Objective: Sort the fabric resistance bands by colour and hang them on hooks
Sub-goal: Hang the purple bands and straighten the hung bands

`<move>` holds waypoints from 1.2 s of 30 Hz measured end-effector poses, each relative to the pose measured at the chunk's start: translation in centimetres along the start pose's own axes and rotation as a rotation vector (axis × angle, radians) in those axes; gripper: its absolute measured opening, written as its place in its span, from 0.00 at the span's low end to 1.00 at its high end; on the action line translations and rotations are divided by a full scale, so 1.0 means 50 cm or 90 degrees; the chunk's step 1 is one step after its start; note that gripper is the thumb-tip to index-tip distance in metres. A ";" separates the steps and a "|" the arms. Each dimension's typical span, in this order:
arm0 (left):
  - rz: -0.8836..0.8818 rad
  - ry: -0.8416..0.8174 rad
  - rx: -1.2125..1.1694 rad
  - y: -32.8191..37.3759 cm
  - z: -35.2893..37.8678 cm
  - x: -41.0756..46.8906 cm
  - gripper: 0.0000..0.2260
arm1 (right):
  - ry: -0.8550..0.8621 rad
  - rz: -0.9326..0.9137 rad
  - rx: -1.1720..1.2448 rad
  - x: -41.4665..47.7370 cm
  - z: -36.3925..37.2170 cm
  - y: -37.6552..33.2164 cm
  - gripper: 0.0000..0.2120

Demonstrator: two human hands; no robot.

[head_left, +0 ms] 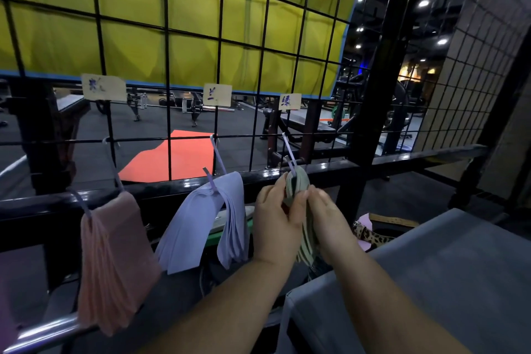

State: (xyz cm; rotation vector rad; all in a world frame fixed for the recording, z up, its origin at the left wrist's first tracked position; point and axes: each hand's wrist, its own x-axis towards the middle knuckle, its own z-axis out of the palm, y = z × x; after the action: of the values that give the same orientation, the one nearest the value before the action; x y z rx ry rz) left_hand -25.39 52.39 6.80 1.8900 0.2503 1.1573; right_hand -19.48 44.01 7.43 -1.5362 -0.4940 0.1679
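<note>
Grey desk (431,267) sits nearest, on the R beside the forearm. Both hands are closed on the green bands (298,181): left hand (273,218) pinches the bundle's top, right hand (324,215) grips it from the other side, and the rest dangles btwn the wrists. The bundle's top is right at the tip of the lilac hook (290,156). To do it well, prob.: spread the loops w/ both thumbs, thread every layer over the tip, and check none slips before letting go. Pink bands (112,256) & lilac bands (201,215) already hang to the L. Behind is the wire grid (221,37), w/ a paper label (289,101) above this hook.
</note>
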 end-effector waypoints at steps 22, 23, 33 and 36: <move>0.021 -0.148 0.086 -0.032 -0.064 -0.095 0.13 | 0.128 0.041 -0.142 -0.073 0.004 0.070 0.09; 0.027 -0.143 0.083 -0.025 -0.073 -0.100 0.13 | 0.163 0.037 -0.153 -0.075 0.004 0.072 0.09; 0.127 0.139 -0.033 0.025 -0.223 -0.114 0.04 | 0.186 -0.238 -0.150 -0.148 0.089 -0.054 0.06; 0.131 0.214 0.028 0.021 -0.269 -0.088 0.13 | 0.066 -0.239 -0.178 -0.148 0.128 -0.074 0.10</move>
State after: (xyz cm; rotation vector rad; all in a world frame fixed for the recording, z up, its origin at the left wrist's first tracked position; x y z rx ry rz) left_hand -38.81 57.04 7.29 1.7820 0.2717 1.6233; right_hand -29.44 46.69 9.31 -1.6812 -0.7352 -0.2797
